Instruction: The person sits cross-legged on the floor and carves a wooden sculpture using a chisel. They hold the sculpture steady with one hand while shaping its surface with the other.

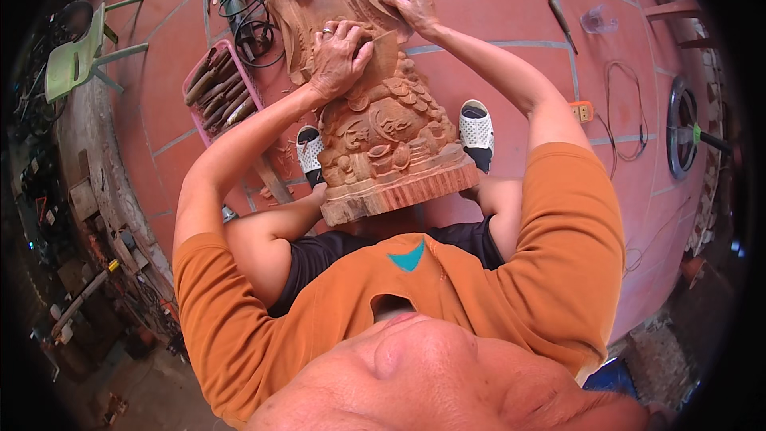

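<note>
A large reddish-brown wood carving (pixel 391 132) lies tilted between my legs, its flat base towards me and its carved folds reaching away. Coin-like discs and rounded shapes cover its lower part. My left hand (pixel 341 56), with a ring on one finger, rests on the upper carving, fingers apart and slightly bent over the wood. At the carving's far right edge is my right hand (pixel 413 6), thumb and fingers pinched together. Whatever sits between those fingertips, if anything, is too small to make out.
A pink tray (pixel 254 89) of wooden-handled tools stands left of the carving, near a corded power tool (pixel 233 1). A dark slim tool (pixel 562 25), a clear cup (pixel 598 20) and an orange device (pixel 582 111) lie right. A green chair (pixel 76 56) stands far left.
</note>
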A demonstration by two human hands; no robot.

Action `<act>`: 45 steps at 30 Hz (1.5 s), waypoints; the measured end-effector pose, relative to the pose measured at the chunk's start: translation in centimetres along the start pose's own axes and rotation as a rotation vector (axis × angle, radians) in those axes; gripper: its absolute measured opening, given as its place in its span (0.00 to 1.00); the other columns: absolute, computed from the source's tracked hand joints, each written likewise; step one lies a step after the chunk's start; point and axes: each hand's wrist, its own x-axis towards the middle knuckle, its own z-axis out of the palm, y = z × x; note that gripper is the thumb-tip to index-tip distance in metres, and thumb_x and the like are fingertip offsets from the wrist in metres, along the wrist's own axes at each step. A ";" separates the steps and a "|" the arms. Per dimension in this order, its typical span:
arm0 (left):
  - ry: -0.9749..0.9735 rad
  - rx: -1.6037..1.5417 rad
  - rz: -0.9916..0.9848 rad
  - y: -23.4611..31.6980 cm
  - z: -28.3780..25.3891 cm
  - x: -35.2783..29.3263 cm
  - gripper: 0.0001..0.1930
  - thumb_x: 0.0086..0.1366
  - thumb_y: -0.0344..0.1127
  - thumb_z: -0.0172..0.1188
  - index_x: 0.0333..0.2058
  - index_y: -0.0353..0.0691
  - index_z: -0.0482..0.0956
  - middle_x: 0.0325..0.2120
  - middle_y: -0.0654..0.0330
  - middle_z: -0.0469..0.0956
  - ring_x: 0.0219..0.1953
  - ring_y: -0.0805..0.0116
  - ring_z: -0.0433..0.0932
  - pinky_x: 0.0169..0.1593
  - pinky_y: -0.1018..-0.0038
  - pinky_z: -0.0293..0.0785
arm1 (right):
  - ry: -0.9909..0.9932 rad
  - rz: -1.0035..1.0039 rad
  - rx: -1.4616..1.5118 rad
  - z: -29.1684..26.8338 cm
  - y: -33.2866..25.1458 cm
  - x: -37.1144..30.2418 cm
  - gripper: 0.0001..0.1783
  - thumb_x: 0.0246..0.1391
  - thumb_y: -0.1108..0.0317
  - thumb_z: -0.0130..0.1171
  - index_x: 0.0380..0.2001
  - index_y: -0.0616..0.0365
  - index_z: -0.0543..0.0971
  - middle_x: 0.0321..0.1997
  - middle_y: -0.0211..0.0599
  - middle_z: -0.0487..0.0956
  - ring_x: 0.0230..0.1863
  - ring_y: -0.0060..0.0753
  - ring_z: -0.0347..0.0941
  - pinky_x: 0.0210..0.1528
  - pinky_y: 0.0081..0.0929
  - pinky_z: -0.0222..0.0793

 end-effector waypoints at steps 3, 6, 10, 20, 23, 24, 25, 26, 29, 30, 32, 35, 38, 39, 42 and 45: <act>0.008 -0.001 0.021 0.2 0.0 0.3 0.10 0.59 0.40 0.57 0.37 0.43 0.78 0.41 0.61 0.74 0.47 0.58 0.68 0.52 0.61 0.61 | 0.087 -0.036 -0.106 1.2 -1.3 3.0 0.17 0.44 0.50 0.65 0.30 0.51 0.85 0.29 0.37 0.82 0.31 0.34 0.78 0.37 0.32 0.73; 0.007 -0.035 0.018 0.3 -0.2 0.4 0.10 0.59 0.40 0.57 0.37 0.43 0.78 0.41 0.61 0.74 0.47 0.58 0.68 0.51 0.62 0.61 | 0.051 0.014 -0.235 1.8 -2.4 5.5 0.16 0.46 0.53 0.66 0.32 0.52 0.85 0.30 0.38 0.83 0.30 0.30 0.79 0.35 0.30 0.72; 0.001 -0.012 0.013 -0.1 -0.2 0.1 0.10 0.59 0.40 0.57 0.37 0.44 0.78 0.41 0.61 0.74 0.47 0.58 0.68 0.51 0.62 0.61 | 0.024 0.031 -0.189 1.2 -3.0 3.5 0.18 0.44 0.48 0.66 0.31 0.49 0.85 0.29 0.37 0.83 0.32 0.35 0.80 0.38 0.32 0.73; 0.006 -0.013 0.009 0.2 -0.1 0.2 0.10 0.59 0.40 0.56 0.37 0.44 0.78 0.41 0.61 0.74 0.48 0.58 0.68 0.51 0.62 0.61 | 0.072 -0.033 -0.142 1.2 -1.8 3.2 0.16 0.44 0.51 0.67 0.29 0.51 0.85 0.28 0.37 0.83 0.29 0.33 0.79 0.35 0.31 0.73; 0.006 -0.009 0.015 0.2 -0.1 0.5 0.10 0.59 0.40 0.56 0.37 0.44 0.78 0.41 0.62 0.74 0.47 0.58 0.68 0.51 0.62 0.61 | 0.101 -0.033 -0.205 1.8 -2.5 5.4 0.16 0.46 0.53 0.67 0.29 0.54 0.85 0.23 0.36 0.82 0.25 0.28 0.77 0.31 0.28 0.72; 0.011 -0.006 0.013 0.2 0.0 0.4 0.10 0.59 0.40 0.56 0.37 0.44 0.78 0.41 0.62 0.74 0.47 0.58 0.68 0.51 0.62 0.61 | 0.092 -0.052 -0.203 1.9 -2.4 5.1 0.16 0.46 0.53 0.67 0.29 0.54 0.85 0.24 0.36 0.82 0.25 0.28 0.77 0.31 0.28 0.72; 0.011 -0.007 0.016 0.1 0.1 0.3 0.10 0.59 0.40 0.56 0.37 0.44 0.78 0.41 0.62 0.74 0.47 0.58 0.68 0.51 0.62 0.62 | 0.084 -0.071 -0.201 1.8 -2.2 4.7 0.15 0.46 0.53 0.66 0.29 0.54 0.85 0.24 0.36 0.82 0.25 0.27 0.77 0.31 0.27 0.72; 0.014 -0.009 0.018 0.1 0.1 0.4 0.10 0.59 0.40 0.56 0.37 0.44 0.78 0.41 0.62 0.74 0.47 0.58 0.68 0.51 0.62 0.62 | 0.076 -0.092 -0.201 1.7 -2.1 4.3 0.15 0.47 0.53 0.66 0.29 0.54 0.85 0.25 0.36 0.83 0.25 0.27 0.77 0.31 0.27 0.72; 0.004 -0.017 0.008 -0.1 -0.1 0.0 0.10 0.59 0.40 0.56 0.37 0.44 0.78 0.41 0.61 0.73 0.47 0.58 0.68 0.50 0.62 0.62 | -0.036 -0.046 -0.161 0.3 -1.2 2.0 0.17 0.44 0.50 0.67 0.30 0.51 0.86 0.30 0.37 0.83 0.30 0.33 0.79 0.36 0.31 0.74; 0.000 -0.026 0.011 0.0 0.0 0.1 0.10 0.59 0.40 0.56 0.38 0.44 0.78 0.40 0.61 0.73 0.47 0.58 0.68 0.50 0.62 0.62 | -0.040 -0.027 -0.098 -0.4 -0.1 1.4 0.17 0.44 0.50 0.67 0.30 0.51 0.86 0.30 0.37 0.83 0.30 0.33 0.79 0.36 0.31 0.74; 0.047 -0.033 0.037 -0.2 0.4 0.3 0.10 0.58 0.41 0.57 0.36 0.45 0.78 0.39 0.62 0.74 0.46 0.58 0.68 0.47 0.60 0.60 | -0.057 0.011 0.036 -1.0 0.6 -0.1 0.17 0.45 0.51 0.67 0.30 0.52 0.86 0.30 0.36 0.83 0.31 0.31 0.79 0.36 0.30 0.74; 0.067 -0.013 0.046 -0.5 0.6 0.1 0.10 0.57 0.41 0.57 0.35 0.46 0.78 0.38 0.62 0.74 0.45 0.58 0.68 0.46 0.60 0.60 | 0.036 0.029 -0.020 -0.5 -0.6 -0.2 0.16 0.44 0.51 0.67 0.29 0.51 0.86 0.29 0.37 0.83 0.30 0.32 0.79 0.36 0.29 0.73; 0.064 -0.023 0.039 -0.4 0.7 0.1 0.10 0.57 0.41 0.57 0.35 0.46 0.78 0.38 0.62 0.74 0.45 0.58 0.68 0.46 0.60 0.60 | 0.086 0.064 -0.094 0.6 -1.7 1.6 0.16 0.43 0.50 0.67 0.28 0.51 0.86 0.28 0.38 0.83 0.31 0.34 0.79 0.37 0.32 0.73; 0.062 -0.030 0.040 -0.3 0.6 0.2 0.10 0.57 0.41 0.57 0.35 0.46 0.78 0.38 0.62 0.74 0.46 0.58 0.68 0.46 0.60 0.60 | 0.102 0.080 -0.120 1.0 -2.0 2.5 0.17 0.43 0.49 0.66 0.27 0.51 0.86 0.28 0.39 0.83 0.31 0.36 0.79 0.38 0.33 0.73; 0.047 -0.015 0.037 0.0 0.3 0.3 0.10 0.57 0.42 0.57 0.35 0.46 0.79 0.38 0.62 0.74 0.46 0.58 0.68 0.46 0.60 0.60 | 0.089 0.097 -0.150 1.7 -2.9 4.1 0.21 0.46 0.46 0.64 0.32 0.53 0.86 0.28 0.40 0.83 0.29 0.31 0.79 0.37 0.31 0.72; -0.001 -0.013 0.016 0.1 -0.1 0.3 0.10 0.59 0.40 0.57 0.37 0.44 0.78 0.41 0.61 0.74 0.47 0.58 0.68 0.50 0.62 0.62 | 0.071 0.052 -0.195 1.3 -2.3 3.4 0.20 0.48 0.48 0.63 0.32 0.54 0.85 0.28 0.42 0.83 0.29 0.36 0.79 0.37 0.32 0.72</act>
